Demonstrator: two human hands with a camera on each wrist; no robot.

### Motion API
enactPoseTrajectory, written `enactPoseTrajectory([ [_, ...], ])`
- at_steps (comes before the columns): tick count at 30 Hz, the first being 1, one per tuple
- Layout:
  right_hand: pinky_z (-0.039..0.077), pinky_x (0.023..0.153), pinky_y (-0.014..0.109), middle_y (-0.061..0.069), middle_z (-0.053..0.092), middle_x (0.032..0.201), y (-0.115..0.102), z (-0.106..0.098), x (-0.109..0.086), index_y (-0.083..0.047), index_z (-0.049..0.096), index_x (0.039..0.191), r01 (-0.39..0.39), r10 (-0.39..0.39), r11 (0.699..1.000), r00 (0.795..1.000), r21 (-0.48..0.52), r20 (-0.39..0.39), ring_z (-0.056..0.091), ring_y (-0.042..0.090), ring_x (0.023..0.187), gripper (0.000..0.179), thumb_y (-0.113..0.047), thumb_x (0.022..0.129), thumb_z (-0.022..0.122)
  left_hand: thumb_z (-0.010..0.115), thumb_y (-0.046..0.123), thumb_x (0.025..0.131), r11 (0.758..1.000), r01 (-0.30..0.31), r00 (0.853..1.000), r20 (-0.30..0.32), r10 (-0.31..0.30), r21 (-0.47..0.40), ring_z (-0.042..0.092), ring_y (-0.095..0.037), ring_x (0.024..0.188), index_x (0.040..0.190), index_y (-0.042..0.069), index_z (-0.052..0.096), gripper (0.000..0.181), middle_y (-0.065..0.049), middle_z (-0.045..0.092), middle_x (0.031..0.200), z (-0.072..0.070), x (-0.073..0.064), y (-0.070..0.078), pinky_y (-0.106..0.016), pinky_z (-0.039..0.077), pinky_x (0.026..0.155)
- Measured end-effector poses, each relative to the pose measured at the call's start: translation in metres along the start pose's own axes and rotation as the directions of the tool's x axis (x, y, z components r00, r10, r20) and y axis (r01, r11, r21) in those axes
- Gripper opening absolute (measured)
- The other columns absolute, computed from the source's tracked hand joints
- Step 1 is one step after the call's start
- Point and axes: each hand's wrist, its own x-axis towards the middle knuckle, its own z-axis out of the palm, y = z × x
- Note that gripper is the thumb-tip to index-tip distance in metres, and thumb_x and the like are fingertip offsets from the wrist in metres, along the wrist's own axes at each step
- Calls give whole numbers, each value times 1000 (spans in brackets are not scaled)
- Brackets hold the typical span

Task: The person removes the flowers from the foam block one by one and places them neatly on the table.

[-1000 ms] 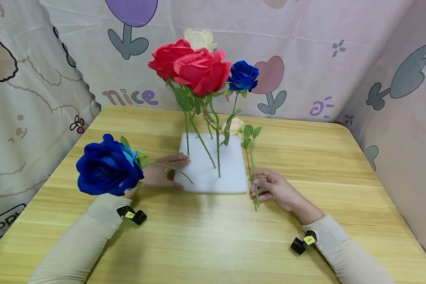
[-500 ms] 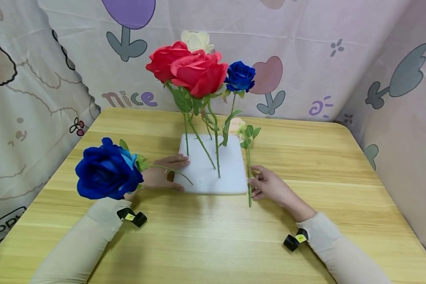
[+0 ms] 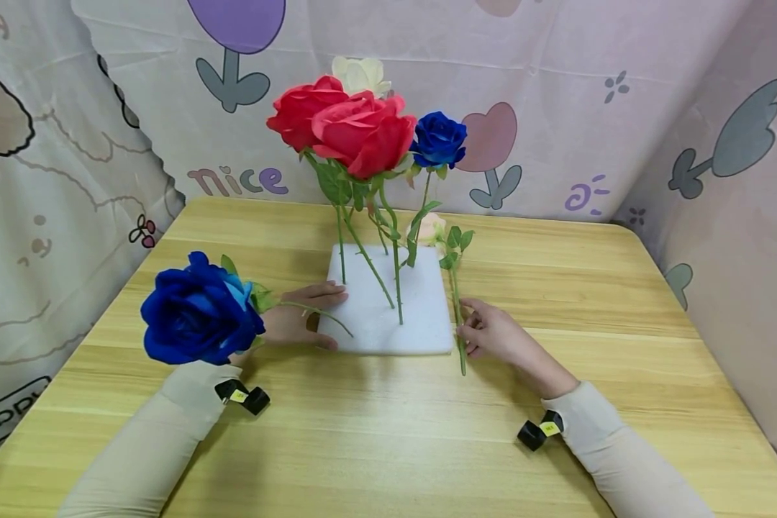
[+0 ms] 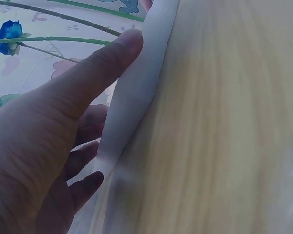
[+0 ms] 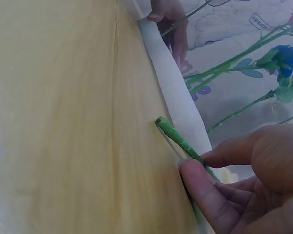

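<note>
My right hand [image 3: 495, 332] pinches the green stem of a pale pink rose [image 3: 455, 284] between thumb and fingers, beside the right edge of a white foam block [image 3: 421, 309]. The stem's cut end [image 5: 161, 122] points toward me in the right wrist view. My left hand [image 3: 294, 316] rests on the block's left edge, fingers extended and thumb [image 4: 129, 44] near the front corner. A large blue rose [image 3: 201, 309] stands in the block and leans left over my left wrist. Two red roses [image 3: 365, 133], a smaller blue rose [image 3: 439, 139] and a cream rose [image 3: 359, 75] rise above the block.
The block lies on a wooden table [image 3: 388, 432], with a printed cloth [image 3: 557, 108] hanging behind and at both sides. Tall stems crowd the block's middle and back. Each wrist carries a small black camera, including the right camera [image 3: 539, 432].
My right hand has shifted slightly left toward the block, carrying the pale pink rose's stem with it. The stem's lower end swung left, then slightly back right. My left hand stays in place.
</note>
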Motion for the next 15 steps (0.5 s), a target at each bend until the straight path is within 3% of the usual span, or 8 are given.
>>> enactPoseTrajectory([
  [4, 59, 62, 33, 16, 62, 95, -1, 0, -1, 2, 29, 150, -4, 4, 1000, 1000, 10, -12, 66, 22, 66, 62, -5, 96, 59, 82, 54, 70, 1000, -9, 1000, 0, 9, 27, 35, -30, 140, 145, 9, 48, 94, -10, 42, 151, 1, 1, -1, -48, 32, 112],
  [15, 59, 60, 31, 14, 64, 95, 0, -3, -1, 4, 28, 150, -11, 7, 998, 998, -64, -58, 66, 20, 68, 66, -10, 96, 63, 82, 56, 70, 999, 41, 999, 29, -41, 16, 32, -28, 142, 147, 12, 47, 95, -7, 39, 154, 0, 0, 0, -48, 30, 113],
])
